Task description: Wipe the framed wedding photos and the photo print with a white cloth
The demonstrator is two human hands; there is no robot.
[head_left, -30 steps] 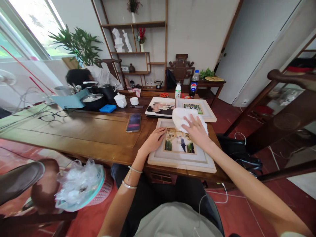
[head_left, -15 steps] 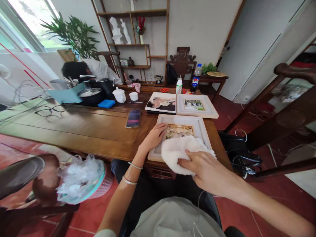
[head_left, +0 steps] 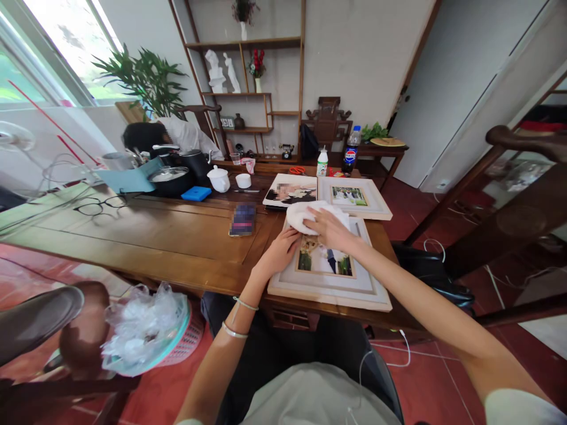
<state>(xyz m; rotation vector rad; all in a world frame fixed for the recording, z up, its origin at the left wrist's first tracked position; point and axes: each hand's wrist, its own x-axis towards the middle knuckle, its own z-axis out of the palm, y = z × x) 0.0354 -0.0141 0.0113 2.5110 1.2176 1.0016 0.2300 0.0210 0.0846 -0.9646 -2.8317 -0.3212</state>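
A white-framed photo [head_left: 328, 282] lies flat on the near right part of the wooden table [head_left: 146, 236]. My left hand [head_left: 278, 254] rests on the frame's left edge, fingers spread flat, holding it down. My right hand [head_left: 331, 230] presses a white cloth [head_left: 301, 215] onto the frame's far end, fingers lying over the cloth. Two more pictures lie beyond: a frameless photo print [head_left: 290, 191] and a second white-framed photo [head_left: 354, 198].
A phone [head_left: 243, 220] lies left of the frame. Glasses [head_left: 100, 206], a blue box [head_left: 195, 193], pots [head_left: 170, 180], white cups and bottles [head_left: 351, 154] stand further back. A person sits at the far left end. A basket of plastic bags [head_left: 146, 330] sits below left.
My right hand has swept the cloth from the frame's near end, where it was half a second ago, back up to its far end. The left hand stayed on the frame's left edge.
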